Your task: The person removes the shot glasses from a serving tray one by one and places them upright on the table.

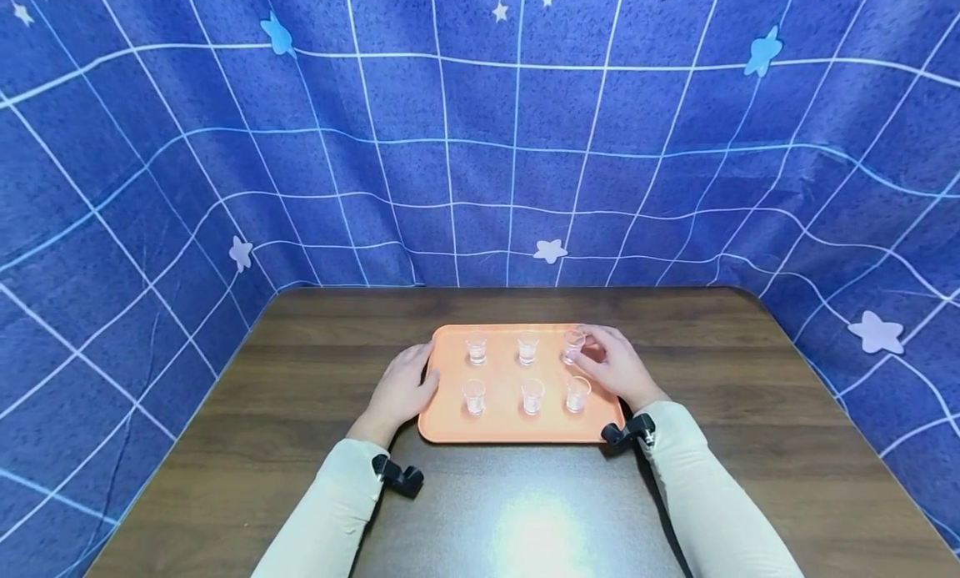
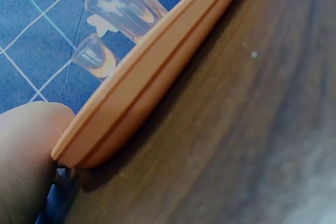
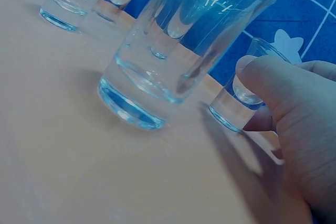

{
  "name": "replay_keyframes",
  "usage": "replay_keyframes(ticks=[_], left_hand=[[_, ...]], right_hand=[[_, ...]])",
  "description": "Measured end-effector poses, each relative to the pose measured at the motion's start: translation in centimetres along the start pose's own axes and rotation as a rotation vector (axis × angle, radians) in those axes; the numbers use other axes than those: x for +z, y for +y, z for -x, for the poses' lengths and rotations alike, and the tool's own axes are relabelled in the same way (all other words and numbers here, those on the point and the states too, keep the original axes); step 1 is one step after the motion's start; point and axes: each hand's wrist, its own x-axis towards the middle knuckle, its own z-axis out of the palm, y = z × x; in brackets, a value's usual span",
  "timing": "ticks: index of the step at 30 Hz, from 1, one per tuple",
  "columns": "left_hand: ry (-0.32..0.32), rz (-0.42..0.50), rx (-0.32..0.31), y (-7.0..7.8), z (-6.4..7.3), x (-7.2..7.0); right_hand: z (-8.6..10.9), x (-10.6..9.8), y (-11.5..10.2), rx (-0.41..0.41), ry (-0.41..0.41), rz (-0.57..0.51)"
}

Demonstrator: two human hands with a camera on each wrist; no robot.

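An orange tray point(image 1: 495, 428) lies on the wooden table, with small clear shot glasses standing on it in two rows of three. My left hand point(image 1: 402, 386) holds the tray's left side; in the left wrist view the thumb point(image 2: 39, 129) lies at the rim. At the tray's back right corner my right hand point(image 1: 617, 369) pinches a shot glass point(image 3: 227, 114) between thumb and fingers. It stands upright, its base close to the tray surface. The nearer right shot glass point(image 3: 152, 77) looms large in the right wrist view, just in front of that hand.
The other shot glasses, such as the back middle glass point(image 1: 527, 349) and front left glass point(image 1: 474, 397), stand spaced apart. Behind the brown table point(image 1: 300, 369) hangs a blue curtain point(image 1: 480, 169) with white lines and stars. Black camera straps circle both wrists.
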Motion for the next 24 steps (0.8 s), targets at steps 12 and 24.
replay_keyframes(ticks=[12, 24], left_hand=[[0.023, -0.042, -0.078, 0.41, 0.46, -0.35], [-0.001, -0.049, -0.124, 0.60, 0.42, -0.43]], right_hand=[[-0.03, 0.01, -0.03, 0.002, 0.000, -0.003], [0.00, -0.13, -0.15, -0.009, 0.011, -0.001]])
